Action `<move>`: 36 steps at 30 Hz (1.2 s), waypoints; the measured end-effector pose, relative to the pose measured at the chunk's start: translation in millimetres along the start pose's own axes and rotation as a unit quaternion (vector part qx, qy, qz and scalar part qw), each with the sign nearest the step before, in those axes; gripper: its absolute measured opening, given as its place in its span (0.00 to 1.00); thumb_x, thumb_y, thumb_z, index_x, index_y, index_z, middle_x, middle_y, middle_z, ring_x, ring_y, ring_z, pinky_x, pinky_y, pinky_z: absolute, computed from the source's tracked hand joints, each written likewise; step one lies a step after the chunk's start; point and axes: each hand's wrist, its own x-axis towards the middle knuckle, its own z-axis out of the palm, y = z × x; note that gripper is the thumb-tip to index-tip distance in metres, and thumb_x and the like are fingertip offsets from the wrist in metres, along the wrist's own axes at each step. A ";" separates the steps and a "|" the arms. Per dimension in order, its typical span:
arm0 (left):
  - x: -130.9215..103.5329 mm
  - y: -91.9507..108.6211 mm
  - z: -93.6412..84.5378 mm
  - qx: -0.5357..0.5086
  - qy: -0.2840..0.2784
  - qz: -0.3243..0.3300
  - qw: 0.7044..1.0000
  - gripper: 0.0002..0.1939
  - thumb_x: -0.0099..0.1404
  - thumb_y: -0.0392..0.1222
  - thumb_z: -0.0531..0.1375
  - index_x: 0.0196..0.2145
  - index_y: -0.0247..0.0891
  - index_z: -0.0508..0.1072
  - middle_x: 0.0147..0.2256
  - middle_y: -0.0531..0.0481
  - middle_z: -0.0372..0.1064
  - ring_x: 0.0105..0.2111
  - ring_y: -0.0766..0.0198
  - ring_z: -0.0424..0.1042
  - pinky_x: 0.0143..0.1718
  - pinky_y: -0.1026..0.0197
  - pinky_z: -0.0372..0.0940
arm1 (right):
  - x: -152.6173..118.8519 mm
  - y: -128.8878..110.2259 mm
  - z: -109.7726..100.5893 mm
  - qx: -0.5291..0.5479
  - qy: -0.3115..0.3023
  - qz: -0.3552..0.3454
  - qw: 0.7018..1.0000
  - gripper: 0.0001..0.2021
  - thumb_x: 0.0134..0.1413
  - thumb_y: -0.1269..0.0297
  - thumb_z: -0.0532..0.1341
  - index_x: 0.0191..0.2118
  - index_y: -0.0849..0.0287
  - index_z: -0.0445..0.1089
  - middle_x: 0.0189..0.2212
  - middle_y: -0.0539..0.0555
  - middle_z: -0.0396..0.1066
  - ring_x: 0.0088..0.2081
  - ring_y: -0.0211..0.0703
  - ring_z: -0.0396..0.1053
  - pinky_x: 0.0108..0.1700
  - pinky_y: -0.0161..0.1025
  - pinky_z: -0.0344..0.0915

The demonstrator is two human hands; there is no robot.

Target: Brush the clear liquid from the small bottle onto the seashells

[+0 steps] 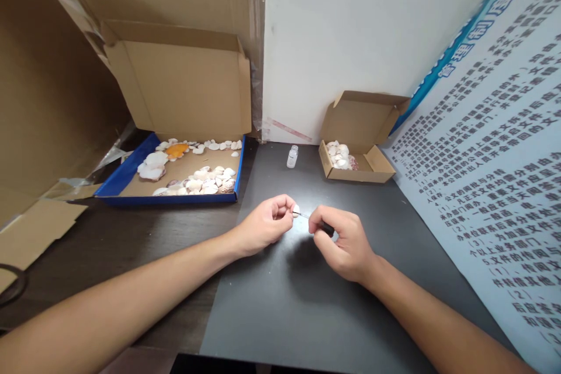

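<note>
Between the thumb and fingers of my left hand point(268, 223) is a small pale shell point(296, 210), held above the dark grey mat point(263, 327). My right hand point(344, 241) is closed around the black handle of a thin brush point(326, 228). The brush's thin tip points left and meets the shell or lies right in front of it; the exact contact is too small to tell. Beyond both hands, a small clear bottle point(292, 157) with a whitish label stands upright and uncapped on the mat.
At the back left, an open blue-edged box point(170, 200) holds many white shells and an orange one. A smaller open cardboard box point(359, 175) with shells stands at the back right. A printed poster point(495, 175) leans along the right, and cardboard pieces point(39, 234) lie far left.
</note>
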 end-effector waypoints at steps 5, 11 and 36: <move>-1.6 2.2 3.8 0.043 0.007 0.042 0.998 0.05 0.60 0.37 0.57 0.31 0.38 0.61 0.25 0.60 0.54 0.23 0.73 0.51 0.25 0.67 0.49 | 2.5 0.1 -0.3 -0.023 0.034 0.014 0.999 0.07 0.48 0.75 0.51 0.25 0.57 0.61 0.20 0.46 0.61 0.22 0.35 0.58 0.27 0.33 0.56; -0.1 -3.4 2.7 0.080 0.022 0.054 0.995 0.05 0.58 0.34 0.56 0.32 0.38 0.62 0.26 0.60 0.54 0.25 0.71 0.52 0.28 0.66 0.50 | 0.8 0.5 -1.0 -0.035 -0.002 0.020 0.999 0.07 0.48 0.75 0.52 0.24 0.57 0.60 0.19 0.46 0.60 0.21 0.35 0.56 0.26 0.33 0.53; 1.3 -0.8 -0.2 0.066 0.020 0.042 0.997 0.08 0.55 0.38 0.59 0.30 0.38 0.62 0.24 0.59 0.55 0.24 0.71 0.52 0.26 0.66 0.48 | 43.6 -146.7 -40.4 0.327 -0.207 -0.047 0.921 0.20 0.55 0.39 0.59 0.30 0.52 0.70 0.27 0.52 0.67 0.31 0.42 0.67 0.35 0.36 0.67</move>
